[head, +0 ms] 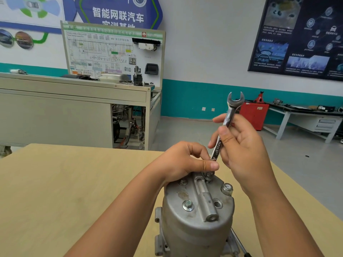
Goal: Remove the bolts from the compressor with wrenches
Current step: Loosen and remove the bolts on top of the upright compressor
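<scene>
A grey metal compressor (194,225) stands upright on the wooden table (74,182). Several hex bolts sit in its top cover, among them one at the front left (187,205) and one at the right (227,189). A steel combination wrench (227,123) stands steeply, its ring end down on the far bolt (208,176), which is raised from the cover, and its open jaw up. My right hand (243,145) grips the wrench shaft. My left hand (185,162) rests on the cover's far edge, thumb and fingers pinching at the wrench's lower end.
A second tool (239,243) lies on the table just right of the compressor's base. Beyond the table stand a training bench with a wiring panel (113,56), a red cabinet (254,114) and a white workbench (304,115) at the right wall.
</scene>
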